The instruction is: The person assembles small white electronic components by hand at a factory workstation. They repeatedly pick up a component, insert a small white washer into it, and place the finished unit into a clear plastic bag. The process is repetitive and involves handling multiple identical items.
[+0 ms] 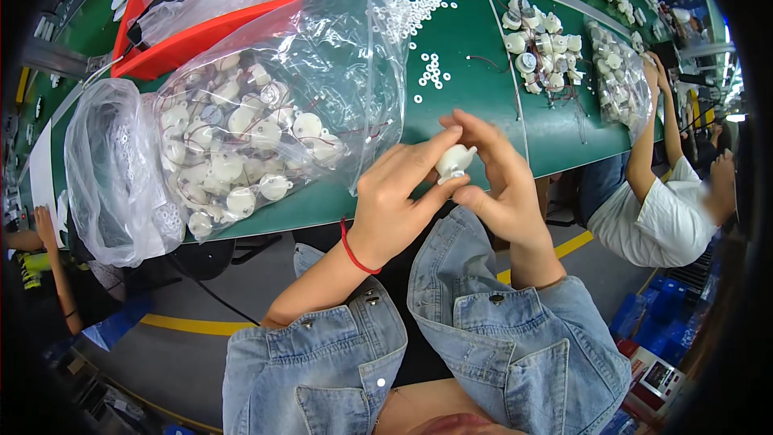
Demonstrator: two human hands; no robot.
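Observation:
In front of my chest, over the table's near edge, I hold a small white plastic motor-like part (455, 163) with a rounded body and a narrow stub. My left hand (403, 189) pinches it between thumb and fingers. Curled around its other side is my right hand (503, 185), its thumb close to the stub and its fingers partly hidden behind the part. To the left, a large clear plastic bag (378, 56) lies open on the green table (467, 97), full of similar white parts (241, 121) with thin wires. Small white washers (427, 8) are scattered beyond my hands.
A red bin (217, 20) with clear plastic and a black tool-like object (169, 4) stands far left. Another clear bag (121, 177) sits at the left edge. More wired parts (547, 48) lie to the right, near a filled bag (620, 72) and a co-worker's arms (648, 129).

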